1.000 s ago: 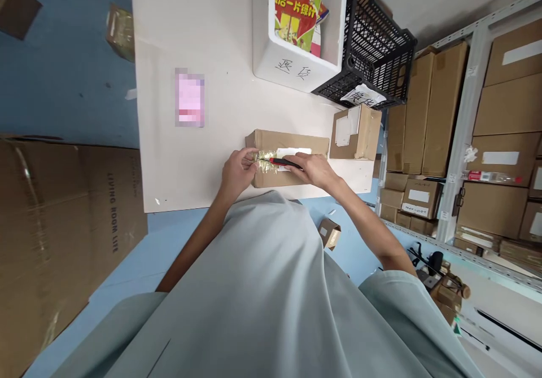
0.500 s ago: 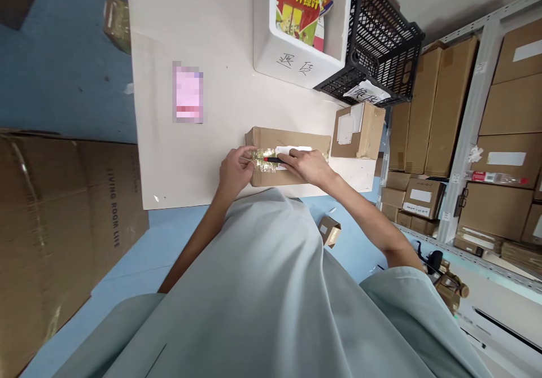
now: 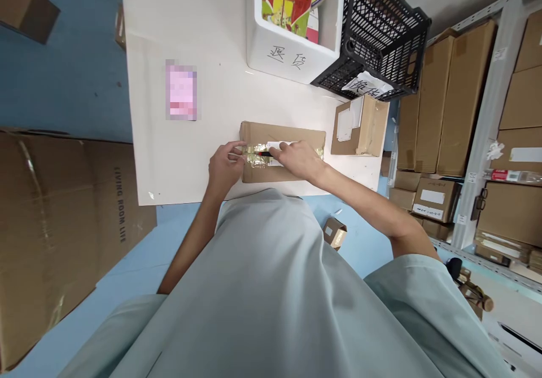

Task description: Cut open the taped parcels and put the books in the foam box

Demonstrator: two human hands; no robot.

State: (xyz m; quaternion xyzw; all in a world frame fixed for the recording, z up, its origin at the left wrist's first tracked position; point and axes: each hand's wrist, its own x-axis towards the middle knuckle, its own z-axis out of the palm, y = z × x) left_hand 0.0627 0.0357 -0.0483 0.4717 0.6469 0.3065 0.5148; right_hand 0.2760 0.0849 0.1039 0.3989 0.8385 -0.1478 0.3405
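A long brown cardboard box [image 3: 292, 136] lies on the white table [image 3: 203, 152] near its front edge, sealed with shiny clear tape and bearing a white label. My right hand [image 3: 298, 159] is closed on a red and black cutter [image 3: 263, 153], whose tip rests on the taped seam at the box's left part. My left hand [image 3: 224, 165] grips the box's left end, fingers curled on the tape.
A smaller brown box [image 3: 359, 127] stands right of the long one. Behind are a white foam bin [image 3: 292, 56] holding colourful books and a black plastic crate [image 3: 381, 34]. A pink item [image 3: 181, 93] lies on the table's left. Big cartons [image 3: 63, 225] stand left; shelves of boxes [image 3: 508, 141] right.
My right hand has drawn the cutter leftward along the taped seam toward my left hand. The view has shifted a little.
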